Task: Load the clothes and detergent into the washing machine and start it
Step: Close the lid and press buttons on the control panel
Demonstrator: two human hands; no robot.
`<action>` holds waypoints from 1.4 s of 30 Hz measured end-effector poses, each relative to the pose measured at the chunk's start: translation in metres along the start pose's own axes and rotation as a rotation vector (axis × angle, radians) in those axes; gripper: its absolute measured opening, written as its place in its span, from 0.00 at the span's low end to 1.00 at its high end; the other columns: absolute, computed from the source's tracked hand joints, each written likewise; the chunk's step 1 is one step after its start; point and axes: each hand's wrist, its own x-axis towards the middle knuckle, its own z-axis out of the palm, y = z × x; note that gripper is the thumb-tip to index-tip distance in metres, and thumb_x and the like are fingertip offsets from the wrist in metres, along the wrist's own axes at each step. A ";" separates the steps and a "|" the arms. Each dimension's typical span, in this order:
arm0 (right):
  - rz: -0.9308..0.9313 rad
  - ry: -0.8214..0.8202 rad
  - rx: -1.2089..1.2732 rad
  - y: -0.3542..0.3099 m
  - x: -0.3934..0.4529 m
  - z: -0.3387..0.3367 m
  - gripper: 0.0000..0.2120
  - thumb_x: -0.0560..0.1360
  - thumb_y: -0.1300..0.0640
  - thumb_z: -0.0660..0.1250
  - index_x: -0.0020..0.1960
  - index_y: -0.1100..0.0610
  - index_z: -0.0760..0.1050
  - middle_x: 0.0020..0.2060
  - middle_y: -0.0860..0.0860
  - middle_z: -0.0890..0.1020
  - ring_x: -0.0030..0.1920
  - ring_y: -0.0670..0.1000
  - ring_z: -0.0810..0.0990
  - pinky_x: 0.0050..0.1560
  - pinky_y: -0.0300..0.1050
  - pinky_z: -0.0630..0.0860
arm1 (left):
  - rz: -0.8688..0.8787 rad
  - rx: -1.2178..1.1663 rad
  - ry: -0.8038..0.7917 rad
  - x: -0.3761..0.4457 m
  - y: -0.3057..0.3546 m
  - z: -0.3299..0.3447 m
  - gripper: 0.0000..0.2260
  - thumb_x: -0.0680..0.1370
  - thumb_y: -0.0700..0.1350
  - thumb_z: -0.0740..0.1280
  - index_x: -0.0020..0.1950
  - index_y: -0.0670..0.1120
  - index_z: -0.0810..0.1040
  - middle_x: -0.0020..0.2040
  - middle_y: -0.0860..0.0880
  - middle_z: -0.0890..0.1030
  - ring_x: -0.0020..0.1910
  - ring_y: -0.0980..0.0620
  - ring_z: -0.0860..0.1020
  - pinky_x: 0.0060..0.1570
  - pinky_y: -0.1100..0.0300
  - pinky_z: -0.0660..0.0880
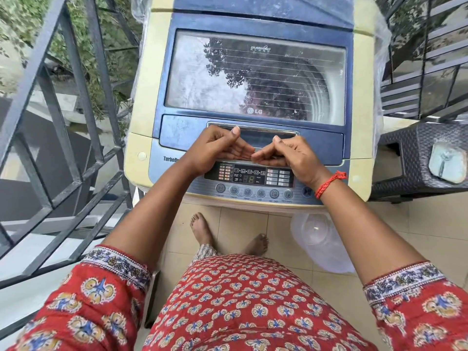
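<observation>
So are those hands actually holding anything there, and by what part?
Nothing is held. The left hand and right hand lie with fingers loosely curled on the front edge of the washing machine's closed lid, just below its handle recess.

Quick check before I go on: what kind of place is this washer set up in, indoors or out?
Probably an outdoor balcony or stair landing of a home: a metal railing with greenery beyond it, metal stairs alongside, and a tiled floor under the top-load washing machine.
</observation>
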 end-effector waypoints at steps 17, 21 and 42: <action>0.008 0.005 -0.016 -0.004 -0.002 0.001 0.22 0.84 0.58 0.51 0.52 0.70 0.79 0.47 0.64 0.83 0.52 0.57 0.83 0.54 0.45 0.79 | -0.005 -0.011 -0.004 0.001 -0.002 0.000 0.26 0.76 0.61 0.57 0.48 0.41 0.84 0.45 0.44 0.86 0.48 0.47 0.84 0.48 0.60 0.80; 0.008 0.006 -0.019 -0.004 -0.002 0.001 0.22 0.84 0.58 0.50 0.52 0.70 0.79 0.47 0.63 0.83 0.52 0.57 0.84 0.53 0.44 0.79 | 0.000 -0.009 -0.003 0.000 -0.001 0.000 0.26 0.75 0.62 0.57 0.48 0.42 0.84 0.45 0.43 0.86 0.49 0.45 0.84 0.48 0.59 0.79; -0.003 -0.007 -0.027 0.001 0.000 -0.001 0.22 0.83 0.56 0.51 0.51 0.66 0.81 0.47 0.62 0.84 0.53 0.58 0.83 0.54 0.47 0.79 | 0.027 -0.002 -0.005 0.000 -0.002 0.000 0.25 0.75 0.61 0.57 0.48 0.41 0.84 0.44 0.45 0.86 0.47 0.48 0.84 0.46 0.62 0.79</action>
